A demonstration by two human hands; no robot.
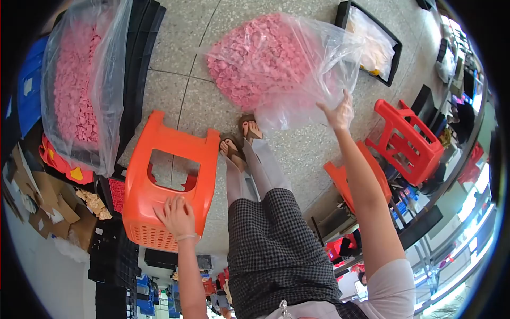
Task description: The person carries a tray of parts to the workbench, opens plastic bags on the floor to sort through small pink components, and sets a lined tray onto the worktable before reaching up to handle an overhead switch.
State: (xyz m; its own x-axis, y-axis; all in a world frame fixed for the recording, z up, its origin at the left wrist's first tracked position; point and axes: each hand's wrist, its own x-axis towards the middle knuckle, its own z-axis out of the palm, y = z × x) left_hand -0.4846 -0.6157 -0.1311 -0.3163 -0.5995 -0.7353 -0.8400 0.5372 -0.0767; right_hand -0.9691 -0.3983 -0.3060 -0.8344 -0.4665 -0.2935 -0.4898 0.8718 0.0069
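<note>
I see left hand (pixel 178 217) spread on orange plastic stool (pixel 172 138); right hand (pixel 339 112) at clear plastic bag's (pixel 332 58) near-right edge, can't tell if pinching; bag far-centre, pink pieces (pixel 260 58) inside, bare floor (pixel 180 64) left.

No text, brand, number or sign can be read. A white label (pixel 28 86) sits on the side of the blue crate (pixel 31 109), in from its edges, but any print on it is too small to make out. A small pale patch (pixel 41 225) on the carton (pixel 47 227), near the edge of a flap, shows no legible marking either.
</note>
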